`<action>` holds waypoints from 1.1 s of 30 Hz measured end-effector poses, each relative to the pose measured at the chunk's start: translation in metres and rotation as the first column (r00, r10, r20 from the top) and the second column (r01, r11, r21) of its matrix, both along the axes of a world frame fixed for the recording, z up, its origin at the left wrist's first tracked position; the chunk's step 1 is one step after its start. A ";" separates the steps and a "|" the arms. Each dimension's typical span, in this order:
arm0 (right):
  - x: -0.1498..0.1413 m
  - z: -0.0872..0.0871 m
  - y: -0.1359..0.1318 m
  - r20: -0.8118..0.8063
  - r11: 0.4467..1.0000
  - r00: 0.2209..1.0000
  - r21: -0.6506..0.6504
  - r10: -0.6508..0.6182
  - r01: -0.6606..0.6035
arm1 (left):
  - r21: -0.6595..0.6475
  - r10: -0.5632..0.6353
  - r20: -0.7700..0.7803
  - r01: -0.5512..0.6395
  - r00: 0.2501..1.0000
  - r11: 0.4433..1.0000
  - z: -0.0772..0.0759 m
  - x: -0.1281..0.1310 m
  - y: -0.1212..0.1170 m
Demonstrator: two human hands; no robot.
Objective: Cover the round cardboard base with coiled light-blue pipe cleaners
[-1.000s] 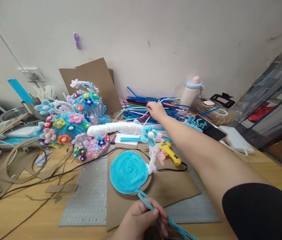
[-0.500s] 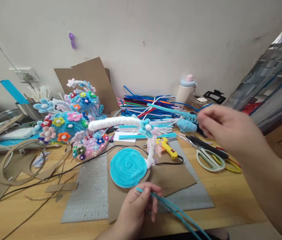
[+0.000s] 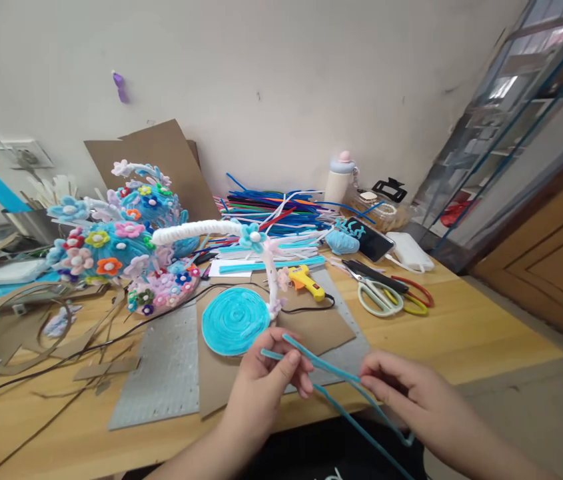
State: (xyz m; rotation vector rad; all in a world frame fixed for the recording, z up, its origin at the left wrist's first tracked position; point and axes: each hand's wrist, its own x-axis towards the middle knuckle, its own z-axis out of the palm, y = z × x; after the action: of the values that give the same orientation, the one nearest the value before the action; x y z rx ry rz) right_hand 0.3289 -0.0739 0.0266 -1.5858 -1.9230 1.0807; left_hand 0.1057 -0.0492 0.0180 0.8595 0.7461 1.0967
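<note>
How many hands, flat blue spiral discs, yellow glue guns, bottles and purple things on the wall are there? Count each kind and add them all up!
Hands (left hand, right hand): 2
Flat blue spiral disc: 1
Yellow glue gun: 1
Bottle: 1
Purple thing on the wall: 1
Total: 6

- Wooden table (image 3: 481, 333), with bare boards at right.
- Gray mat (image 3: 158, 373) flat near the front edge.
- Cardboard offcuts (image 3: 106, 368) strewn at left.
- At right, pale-handled scissors (image 3: 380, 299) beside a red-and-yellow-handled tool (image 3: 424, 295).
- Farther back, dark-screened phone (image 3: 374, 243) and white block (image 3: 412, 251).
</note>
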 end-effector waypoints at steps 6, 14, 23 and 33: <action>-0.016 0.001 -0.003 -0.220 0.999 0.975 -0.038 0.026 -0.035 | -0.021 -0.049 -0.086 0.047 0.995 0.999 -0.002 0.008 -0.008; -0.036 0.002 0.003 -0.251 0.974 0.966 0.198 -0.060 0.112 | -0.060 -0.088 -0.076 0.084 0.993 0.995 0.001 0.016 -0.017; -0.039 0.006 0.007 -0.152 0.944 0.985 0.330 0.076 -0.022 | -0.059 -0.228 -0.219 0.220 0.949 0.974 0.001 0.011 -0.014; -0.046 0.014 0.006 -0.194 0.951 0.976 0.307 0.102 -0.039 | -0.052 -0.193 -0.256 0.186 0.947 0.981 0.004 0.010 -0.013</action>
State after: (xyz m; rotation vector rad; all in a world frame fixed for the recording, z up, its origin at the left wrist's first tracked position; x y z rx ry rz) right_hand 0.2832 -0.0676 0.0403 -1.1971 -1.9075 0.8886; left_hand 0.1158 -0.0620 0.0220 1.0419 0.8741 0.8094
